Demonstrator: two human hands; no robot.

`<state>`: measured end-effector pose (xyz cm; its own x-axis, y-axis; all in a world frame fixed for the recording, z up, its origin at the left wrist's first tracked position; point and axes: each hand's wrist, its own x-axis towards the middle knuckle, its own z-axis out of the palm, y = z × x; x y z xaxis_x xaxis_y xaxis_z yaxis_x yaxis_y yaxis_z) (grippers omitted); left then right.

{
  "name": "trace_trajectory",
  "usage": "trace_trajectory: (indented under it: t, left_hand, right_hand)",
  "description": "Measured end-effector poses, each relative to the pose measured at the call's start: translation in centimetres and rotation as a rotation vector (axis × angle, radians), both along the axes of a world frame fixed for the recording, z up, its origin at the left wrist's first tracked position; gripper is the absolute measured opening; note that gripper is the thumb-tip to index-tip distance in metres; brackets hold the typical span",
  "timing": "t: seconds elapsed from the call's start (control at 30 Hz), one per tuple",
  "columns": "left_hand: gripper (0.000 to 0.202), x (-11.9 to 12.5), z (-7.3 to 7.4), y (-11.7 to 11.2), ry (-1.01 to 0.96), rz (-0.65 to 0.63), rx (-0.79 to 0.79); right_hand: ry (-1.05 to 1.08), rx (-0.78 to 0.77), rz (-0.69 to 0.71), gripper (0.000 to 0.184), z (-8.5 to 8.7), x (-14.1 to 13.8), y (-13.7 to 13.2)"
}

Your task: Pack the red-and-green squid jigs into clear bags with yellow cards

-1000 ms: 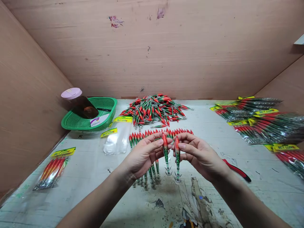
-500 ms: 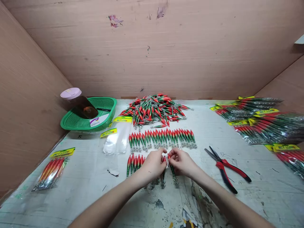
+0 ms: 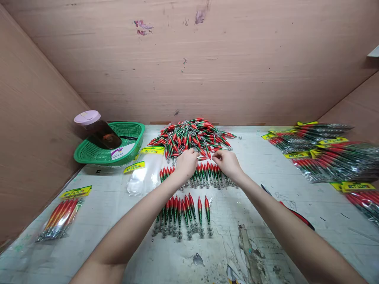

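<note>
My left hand (image 3: 186, 163) and my right hand (image 3: 227, 163) reach to the near edge of a heap of red and green fishing lures (image 3: 191, 137) at the back of the table. Both hands are curled, fingertips pinched at lures on the heap's rim; what each holds is hidden. Under my wrists lies a far row of lures (image 3: 204, 172). Closer to me a second row of lures (image 3: 183, 213) lies side by side, hooks pointing toward me.
A green basket (image 3: 89, 154) with a pink-lidded jar (image 3: 96, 129) stands at back left. Empty clear bags with yellow headers (image 3: 145, 169) lie beside it. A packed bag (image 3: 62, 213) lies front left, packed bags (image 3: 325, 154) pile up right. Red-handled pliers (image 3: 296, 215) show under my right forearm.
Both hands set their two lures down at the right end of the near row, then moved away to the heap at the back. The pliers are now mostly covered by my right arm.
</note>
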<state>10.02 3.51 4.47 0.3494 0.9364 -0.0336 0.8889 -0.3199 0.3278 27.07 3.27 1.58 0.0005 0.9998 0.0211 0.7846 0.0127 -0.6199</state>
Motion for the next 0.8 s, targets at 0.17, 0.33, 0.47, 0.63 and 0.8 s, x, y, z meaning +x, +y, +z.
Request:
trace_trajectory:
  t: [0.17, 0.33, 0.47, 0.63, 0.8]
  left_hand:
    - [0.033, 3.0, -2.0, 3.8, 0.039, -0.050, -0.063]
    - [0.034, 3.4, -2.7, 4.3, -0.105, -0.020, -0.105]
    - [0.026, 1.6, -1.2, 4.6, -0.393, 0.028, -0.095]
    - [0.023, 0.0, 0.3, 3.3, -0.874, 0.152, -0.204]
    - [0.020, -0.4, 0.5, -0.2, -1.229, 0.204, -0.486]
  right_hand:
    - [-0.234, -0.001, -0.080, 0.027, -0.9, -1.1, 4.3]
    - [-0.391, 0.009, -0.206, 0.028, -1.3, 1.5, 5.6]
    - [-0.483, 0.003, -0.167, 0.028, -1.4, 5.4, 6.0]
    - [-0.563, 0.057, 0.008, 0.028, -2.1, 6.9, 5.7]
    - [-0.577, 0.117, 0.106, 0.025, -1.8, 7.2, 5.5]
